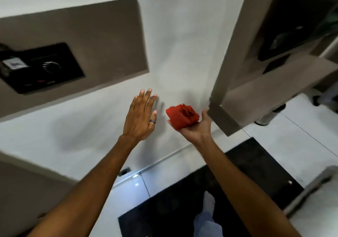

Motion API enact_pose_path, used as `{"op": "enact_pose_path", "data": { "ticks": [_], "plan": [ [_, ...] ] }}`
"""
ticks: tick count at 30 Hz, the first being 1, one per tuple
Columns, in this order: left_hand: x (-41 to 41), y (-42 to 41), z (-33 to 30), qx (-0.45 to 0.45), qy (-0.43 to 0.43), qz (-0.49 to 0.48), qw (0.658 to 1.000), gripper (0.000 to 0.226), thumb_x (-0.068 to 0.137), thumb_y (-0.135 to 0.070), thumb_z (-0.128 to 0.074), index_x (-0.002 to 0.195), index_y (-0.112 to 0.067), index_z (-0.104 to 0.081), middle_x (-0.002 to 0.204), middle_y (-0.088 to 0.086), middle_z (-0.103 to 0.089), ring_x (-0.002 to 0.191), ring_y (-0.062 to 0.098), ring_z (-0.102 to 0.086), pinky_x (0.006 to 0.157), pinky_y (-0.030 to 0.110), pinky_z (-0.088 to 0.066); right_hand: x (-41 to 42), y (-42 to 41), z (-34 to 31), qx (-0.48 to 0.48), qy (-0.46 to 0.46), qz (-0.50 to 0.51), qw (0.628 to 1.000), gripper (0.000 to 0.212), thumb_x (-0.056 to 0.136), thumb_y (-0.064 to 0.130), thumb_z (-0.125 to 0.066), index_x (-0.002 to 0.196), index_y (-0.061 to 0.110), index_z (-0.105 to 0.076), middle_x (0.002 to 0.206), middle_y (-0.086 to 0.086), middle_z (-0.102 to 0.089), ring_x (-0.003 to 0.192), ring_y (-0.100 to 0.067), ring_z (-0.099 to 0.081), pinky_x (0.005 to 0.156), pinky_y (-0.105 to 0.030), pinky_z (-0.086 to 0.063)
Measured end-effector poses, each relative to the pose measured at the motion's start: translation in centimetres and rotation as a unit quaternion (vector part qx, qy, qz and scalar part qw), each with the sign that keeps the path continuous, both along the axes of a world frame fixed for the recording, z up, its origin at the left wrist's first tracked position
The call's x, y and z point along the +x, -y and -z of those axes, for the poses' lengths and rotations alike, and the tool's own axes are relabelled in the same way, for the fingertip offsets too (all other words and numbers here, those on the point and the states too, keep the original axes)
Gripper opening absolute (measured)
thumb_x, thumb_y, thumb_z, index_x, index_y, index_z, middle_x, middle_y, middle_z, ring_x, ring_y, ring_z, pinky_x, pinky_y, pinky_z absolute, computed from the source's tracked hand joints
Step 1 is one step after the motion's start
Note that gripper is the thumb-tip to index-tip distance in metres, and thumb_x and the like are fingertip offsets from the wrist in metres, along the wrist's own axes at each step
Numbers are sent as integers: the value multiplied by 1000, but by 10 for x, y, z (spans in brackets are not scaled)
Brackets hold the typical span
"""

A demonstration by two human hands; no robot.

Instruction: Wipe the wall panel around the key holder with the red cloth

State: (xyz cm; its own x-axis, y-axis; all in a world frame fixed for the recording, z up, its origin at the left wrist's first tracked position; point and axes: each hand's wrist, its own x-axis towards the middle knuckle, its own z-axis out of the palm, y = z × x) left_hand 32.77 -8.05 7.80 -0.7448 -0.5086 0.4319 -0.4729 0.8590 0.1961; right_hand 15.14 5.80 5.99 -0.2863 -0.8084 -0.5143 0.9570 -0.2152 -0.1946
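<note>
The red cloth (182, 115) is bunched into a ball and rests in the upturned palm of my right hand (195, 127), fingers curled under it. My left hand (140, 116) is held flat with fingers spread against the white wall, a ring on one finger, holding nothing. Up to the left is the taupe wall panel (102, 41) with a black key holder (43, 68) mounted on it. Both hands are below and to the right of the panel, apart from it.
A taupe door frame or cabinet edge (236, 72) juts out close to the right of my right hand. Below lie a dark floor mat (237, 172), glossy white floor tiles (301, 136) and my foot (206, 216).
</note>
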Motion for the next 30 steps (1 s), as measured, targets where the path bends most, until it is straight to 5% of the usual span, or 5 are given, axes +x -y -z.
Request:
{"op": "enact_pose_path", "data": {
  "ticks": [5, 13, 18, 22, 30],
  "plan": [
    [-85, -24, 23, 65, 36, 41, 996, 55, 104, -29, -42, 156, -9, -36, 165, 14, -28, 156, 33, -19, 126, 51, -25, -98, -36, 21, 110, -166, 15, 980, 42, 94, 6, -67, 134, 16, -62, 137, -20, -67, 116, -40, -70, 105, -63, -53],
    [-204, -36, 49, 85, 109, 77, 987, 53, 105, -24, -46, 154, -6, -38, 164, 15, -31, 155, 35, -21, 126, 50, -24, -258, -51, 58, 192, -314, 48, 928, 54, 104, 45, -59, 143, 9, -57, 138, -19, -66, 129, -44, -63, 109, -60, -52],
    [-244, -40, 60, 83, 140, 33, 986, 58, 105, -32, -36, 158, -10, -31, 166, 13, -26, 157, 32, -15, 128, 47, -19, -352, -45, 90, 328, -822, -105, 454, 75, 99, 49, -67, 160, 18, -38, 167, -10, -36, 159, -35, -25, 131, -52, -21],
    [-261, -49, 70, 64, 164, -28, 984, 63, 105, -38, -30, 160, -9, -24, 168, 13, -18, 157, 34, -10, 128, 50, -15, -363, -63, 133, 308, -842, -407, 174, 97, 87, 83, -26, 165, 31, 4, 175, -7, 14, 163, -32, 12, 132, -58, -3],
    [-255, -58, 54, 8, 122, -74, 990, 67, 106, -47, -25, 160, -9, -25, 169, 12, -17, 158, 32, -7, 129, 51, -11, -326, -61, 113, 349, -850, -305, 251, 109, 76, 84, 29, 167, 28, 4, 176, -10, 12, 162, -34, 14, 132, -60, 4]
  ]
}}
